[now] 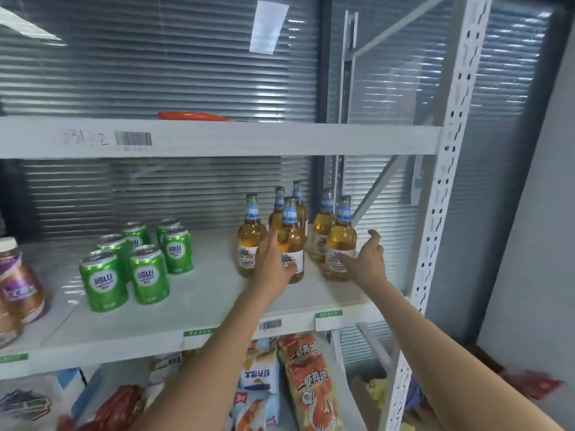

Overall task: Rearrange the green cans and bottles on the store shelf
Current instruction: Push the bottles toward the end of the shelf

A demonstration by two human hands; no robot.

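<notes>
Several green cans [149,273] stand in a loose cluster on the left half of the white middle shelf [199,306]. Several amber glass bottles [249,241] with blue neck labels stand grouped on the right half. My left hand [273,262] reaches in with fingers spread, against the front middle bottle [294,241], not clearly closed on it. My right hand [368,259] is open beside the front right bottle [340,241], fingers touching its label, thumb raised to the right.
A white perforated upright [441,194] bounds the shelf on the right. Brown bottles with purple labels [21,290] stand at the far left. The shelf below holds snack bags [311,377]. An upper shelf [217,138] carries an orange object [193,116].
</notes>
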